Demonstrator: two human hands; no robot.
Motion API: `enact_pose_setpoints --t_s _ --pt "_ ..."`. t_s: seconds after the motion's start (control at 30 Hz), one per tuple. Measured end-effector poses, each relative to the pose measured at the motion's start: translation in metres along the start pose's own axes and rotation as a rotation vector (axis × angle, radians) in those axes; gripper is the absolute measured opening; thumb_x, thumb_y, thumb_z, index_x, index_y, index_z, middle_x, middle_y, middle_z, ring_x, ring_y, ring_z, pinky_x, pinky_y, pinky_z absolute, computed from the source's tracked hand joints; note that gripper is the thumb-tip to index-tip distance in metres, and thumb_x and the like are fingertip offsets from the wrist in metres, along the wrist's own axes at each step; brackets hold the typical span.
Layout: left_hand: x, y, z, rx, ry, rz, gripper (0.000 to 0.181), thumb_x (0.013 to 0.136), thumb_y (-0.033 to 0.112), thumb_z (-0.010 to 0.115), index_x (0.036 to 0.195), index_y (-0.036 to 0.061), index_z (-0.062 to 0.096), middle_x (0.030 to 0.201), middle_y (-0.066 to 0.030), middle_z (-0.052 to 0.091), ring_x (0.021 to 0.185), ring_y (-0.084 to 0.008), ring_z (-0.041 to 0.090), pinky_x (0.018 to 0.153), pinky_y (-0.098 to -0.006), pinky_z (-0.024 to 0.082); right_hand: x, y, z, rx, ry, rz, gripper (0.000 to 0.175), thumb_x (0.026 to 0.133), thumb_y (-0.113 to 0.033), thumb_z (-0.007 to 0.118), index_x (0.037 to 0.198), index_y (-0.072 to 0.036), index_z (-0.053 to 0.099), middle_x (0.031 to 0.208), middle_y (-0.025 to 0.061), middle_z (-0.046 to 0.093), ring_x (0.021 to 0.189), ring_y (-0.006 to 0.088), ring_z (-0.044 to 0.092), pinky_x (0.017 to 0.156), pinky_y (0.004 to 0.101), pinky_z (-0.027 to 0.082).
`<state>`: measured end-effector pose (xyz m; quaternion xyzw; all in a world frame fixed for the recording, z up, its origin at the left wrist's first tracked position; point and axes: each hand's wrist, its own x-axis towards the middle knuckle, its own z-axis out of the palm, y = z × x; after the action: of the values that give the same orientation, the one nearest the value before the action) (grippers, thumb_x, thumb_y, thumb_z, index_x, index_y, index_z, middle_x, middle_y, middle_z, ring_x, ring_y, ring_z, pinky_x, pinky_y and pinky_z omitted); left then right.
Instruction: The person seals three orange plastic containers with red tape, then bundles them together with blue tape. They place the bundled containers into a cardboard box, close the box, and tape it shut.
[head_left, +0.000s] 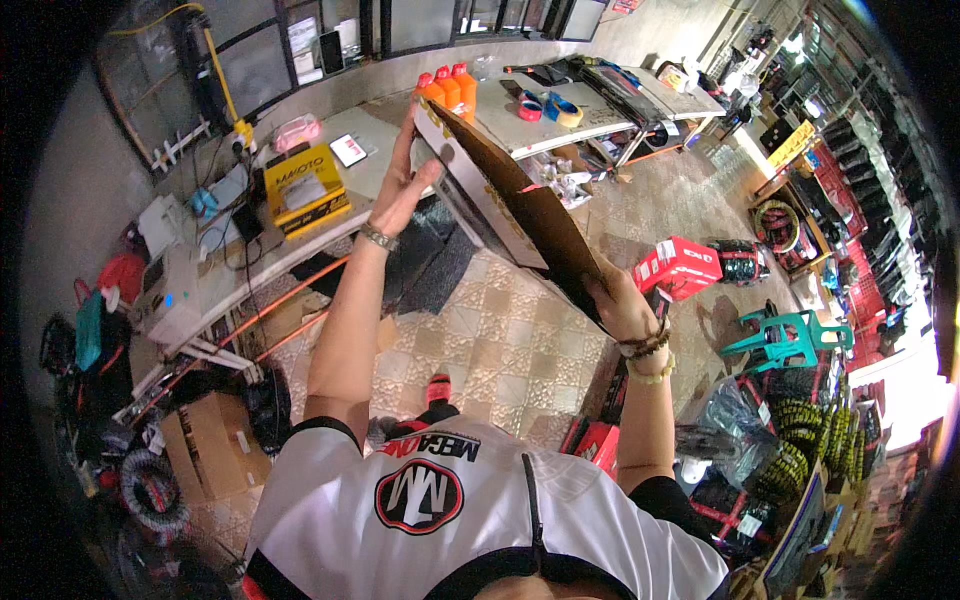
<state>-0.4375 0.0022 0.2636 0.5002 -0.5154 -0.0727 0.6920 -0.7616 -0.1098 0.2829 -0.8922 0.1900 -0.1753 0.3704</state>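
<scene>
A flat cardboard box (487, 191), white with yellowish print on its narrow side and brown on its flap, is raised in front of me and tilted. My left hand (405, 191) grips its far left end, thumb on the near side and fingers running up along the edge. At the lower right corner my right hand (626, 304) holds the brown cardboard, its fingertips partly hidden behind it. I cannot see what the box contains. Beyond its upper end, three orange bottles (459, 88) with red caps stand on the long workbench (300, 247).
On the bench are a yellow box (304, 187), a phone (349, 150) with a lit screen, and tape rolls (562, 110). Right of me, a red box (679, 268), a green plastic stool (787, 337) and tires (799, 450) occupy the tiled floor (495, 330). Left lies a cardboard carton (214, 446).
</scene>
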Motion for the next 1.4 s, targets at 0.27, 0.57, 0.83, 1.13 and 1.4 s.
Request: enact_pose_setpoints --t_s 0.27,0.57,0.83,1.13,1.4 --pt "0.095 -0.135 0.032 0.153 0.069 -0.175 0.068 0.098 0.050 0.031 0.148 0.0059 0.019 0.152 -0.0159 0.022 0.140 -0.0288 0.020 0.114 -0.0390 0.016 0.229 0.117 -0.017 0.154 0.247 -0.175 0.044 0.084 0.002 0.044 0.128 -0.001 0.047 0.114 0.0264 0.058 0.109 0.0381 0.057 0.092 0.0381 0.045" --pt "0.192 -0.260 0.012 0.216 0.324 -0.455 0.070 0.096 0.052 0.036 0.149 0.0100 0.018 0.155 -0.0119 0.017 0.143 -0.0251 0.013 0.114 -0.0368 0.014 0.452 0.193 0.012 0.204 0.085 -0.204 0.054 0.087 -0.004 0.045 0.140 -0.002 0.033 0.129 0.0264 0.049 0.121 0.0365 0.048 0.101 0.0380 0.038" --pt "0.217 -0.296 -0.002 0.016 0.465 -0.550 0.081 0.089 0.061 0.045 0.150 0.0155 0.017 0.155 -0.0075 0.014 0.143 -0.0261 0.008 0.112 -0.0482 0.013 0.562 0.232 -0.015 0.581 -0.628 -0.171 0.090 0.092 -0.059 0.043 0.146 0.004 0.009 0.151 0.0223 0.019 0.141 0.0288 0.017 0.114 0.0331 0.014" --pt "0.277 -0.281 -0.024 -0.022 0.531 -0.634 0.088 0.077 0.029 0.069 0.148 0.0193 0.019 0.142 -0.0071 0.038 0.128 -0.0253 0.039 0.097 -0.0449 0.039 0.604 0.237 -0.018 0.570 -0.615 -0.246 0.072 0.094 -0.035 0.051 0.147 0.001 0.017 0.149 0.0175 0.027 0.140 0.0260 0.022 0.114 0.0350 0.016" --pt "0.261 -0.287 -0.062 0.168 0.354 -0.586 0.094 0.074 0.020 0.069 0.150 0.0245 0.014 0.147 -0.0094 0.032 0.135 -0.0265 0.032 0.093 -0.0459 0.046 0.601 0.186 -0.066 0.284 -0.130 -0.809 0.038 0.074 -0.019 0.074 0.107 -0.007 0.060 0.105 0.0119 0.062 0.098 0.0297 0.060 0.091 0.0404 0.046"
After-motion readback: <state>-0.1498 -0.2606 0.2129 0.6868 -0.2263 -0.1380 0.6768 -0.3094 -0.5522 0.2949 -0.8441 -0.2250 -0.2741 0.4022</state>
